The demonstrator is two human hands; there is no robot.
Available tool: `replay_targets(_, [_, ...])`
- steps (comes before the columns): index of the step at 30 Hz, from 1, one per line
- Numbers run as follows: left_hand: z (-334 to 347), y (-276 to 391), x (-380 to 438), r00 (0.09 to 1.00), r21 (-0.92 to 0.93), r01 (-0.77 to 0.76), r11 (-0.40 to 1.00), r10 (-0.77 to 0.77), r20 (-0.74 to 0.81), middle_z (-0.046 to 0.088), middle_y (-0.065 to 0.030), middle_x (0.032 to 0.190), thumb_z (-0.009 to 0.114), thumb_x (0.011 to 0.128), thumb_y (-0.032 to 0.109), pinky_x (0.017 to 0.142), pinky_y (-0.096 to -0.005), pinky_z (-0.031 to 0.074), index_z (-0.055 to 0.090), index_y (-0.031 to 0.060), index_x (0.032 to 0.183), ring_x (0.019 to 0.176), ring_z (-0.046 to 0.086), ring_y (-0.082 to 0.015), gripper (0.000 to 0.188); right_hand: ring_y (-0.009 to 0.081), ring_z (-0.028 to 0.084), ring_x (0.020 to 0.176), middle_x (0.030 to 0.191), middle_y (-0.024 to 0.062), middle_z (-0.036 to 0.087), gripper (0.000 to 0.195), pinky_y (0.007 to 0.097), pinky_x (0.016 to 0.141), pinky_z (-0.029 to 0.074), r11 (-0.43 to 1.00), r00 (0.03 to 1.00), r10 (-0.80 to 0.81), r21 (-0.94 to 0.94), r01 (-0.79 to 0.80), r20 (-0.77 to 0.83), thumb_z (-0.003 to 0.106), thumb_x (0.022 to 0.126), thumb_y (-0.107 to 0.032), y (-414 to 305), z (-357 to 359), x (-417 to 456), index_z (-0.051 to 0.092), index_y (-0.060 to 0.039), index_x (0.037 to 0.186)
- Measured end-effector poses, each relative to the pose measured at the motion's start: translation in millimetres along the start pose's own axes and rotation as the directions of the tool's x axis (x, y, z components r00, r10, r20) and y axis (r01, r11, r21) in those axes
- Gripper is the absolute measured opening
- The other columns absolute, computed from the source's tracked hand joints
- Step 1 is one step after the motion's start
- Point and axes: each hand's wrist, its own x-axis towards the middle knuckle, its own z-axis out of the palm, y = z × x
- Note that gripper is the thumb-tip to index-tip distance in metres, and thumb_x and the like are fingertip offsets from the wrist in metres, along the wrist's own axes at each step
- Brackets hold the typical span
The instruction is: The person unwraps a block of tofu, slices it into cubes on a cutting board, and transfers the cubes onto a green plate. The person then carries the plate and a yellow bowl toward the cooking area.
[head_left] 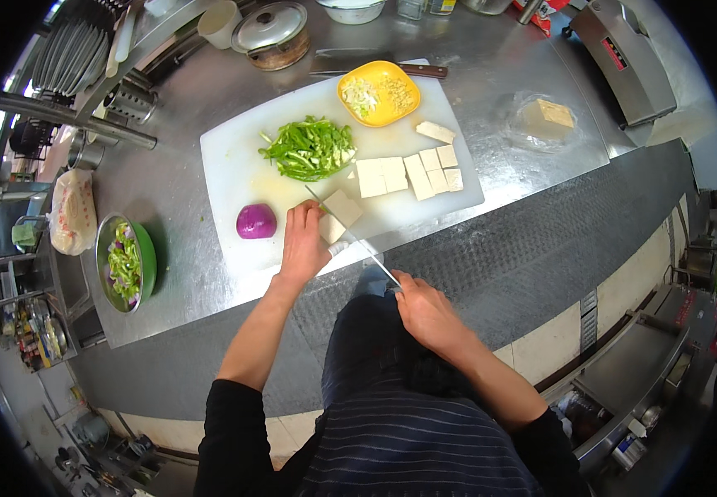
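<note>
My right hand (430, 310) is closed round the handle of a knife (358, 239), whose blade runs up and left over a white block of tofu (341, 211) near the cutting board's front edge. My left hand (303, 239) rests on the board at the left side of that tofu, its fingertips by the blade; a white wrap shows at its thumb. Left of this hand sits half a purple onion (256, 221). Behind lies a heap of sliced green pepper (310, 149). Cut tofu pieces (383, 176) stand to the right on the white cutting board (221, 174).
A yellow dish (378, 93) of chopped bits stands at the board's back, beside a cleaver (423, 70). A green bowl (147, 261) of vegetables is at left, a bagged block (548, 119) at right. A lidded pot (271, 37) stands behind on the steel table (178, 112).
</note>
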Motion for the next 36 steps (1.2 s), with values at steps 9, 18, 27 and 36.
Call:
replay_targets(9, [3.5,-9.3,2.9,0.993,0.042,-0.039,0.998,0.044,-0.107,0.048,-0.0173,0.128,0.082,0.068,0.018,0.100,-0.0461,0.038,0.051,0.0027,0.114,0.117,0.044,-0.0374,0.057,0.0452,0.061,0.092,0.101,0.0259,0.063,0.030,0.0487,0.080,0.050,0.958,0.967,-0.194,0.179,0.223,-0.167,0.053,0.093,-0.015,14.6,-5.3,15.6,0.056,-0.0008,0.120])
replay_targets(18, [12.2,34.1,78.5,0.950,-0.192,-0.285,0.939,0.251,-0.185,0.057,-0.0165,0.118,0.072,0.079,0.011,0.094,-0.0436,0.045,0.054,0.0021,0.118,0.110,0.052,-0.0368,0.044,0.0264,0.061,0.063,0.074,0.0186,0.061,0.021,0.0363,0.057,0.046,0.981,0.912,0.089,0.193,-0.011,-0.399,0.060,0.091,-0.010,56.9,-71.2,-15.6,0.060,0.0022,0.108])
replay_targets(27, [87.6,102.4,207.2,0.884,0.030,-0.461,0.887,0.457,0.098,0.055,-0.0158,0.122,0.050,0.079,-0.004,0.098,-0.0399,0.045,0.055,-0.0015,0.118,0.117,0.050,-0.0326,0.039,0.0150,0.046,0.052,0.061,0.0128,0.053,0.014,0.0325,0.051,0.040,0.951,0.809,0.249,0.294,-0.099,-0.532,0.061,0.092,-0.009,98.3,-93.7,-20.2,0.061,0.0021,0.100])
replay_targets(36, [87.3,118.6,236.7,0.915,0.239,-0.300,0.923,0.209,0.344,0.055,-0.0191,0.108,0.059,0.071,-0.008,0.090,-0.0418,0.049,0.059,-0.0011,0.106,0.106,0.054,-0.0352,0.036,0.0212,0.055,0.054,0.066,0.0167,0.058,0.020,0.0347,0.053,0.043,0.971,0.868,0.132,0.239,-0.016,-0.478,0.062,0.091,-0.010,146.3,-152.6,9.1,0.061,0.0015,0.107])
